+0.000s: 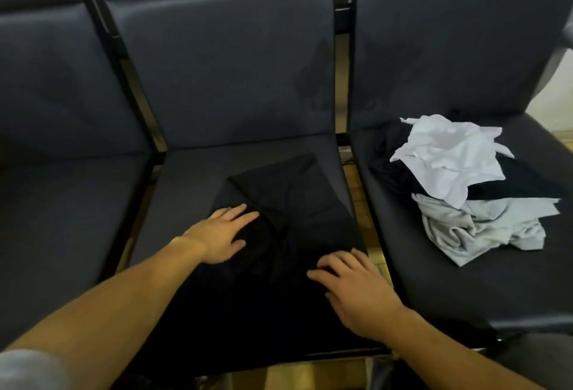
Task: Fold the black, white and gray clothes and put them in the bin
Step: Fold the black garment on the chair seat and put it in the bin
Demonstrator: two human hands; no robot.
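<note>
Both hands flat on smooth black garment (288,212), padded seat (192,172).

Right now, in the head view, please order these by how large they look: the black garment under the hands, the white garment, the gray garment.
1. black garment, clearly largest, though it lies nearest the camera.
2 and 3. white garment and gray garment look similar, both crumpled and partly overlapped; I would not rank them.
</note>
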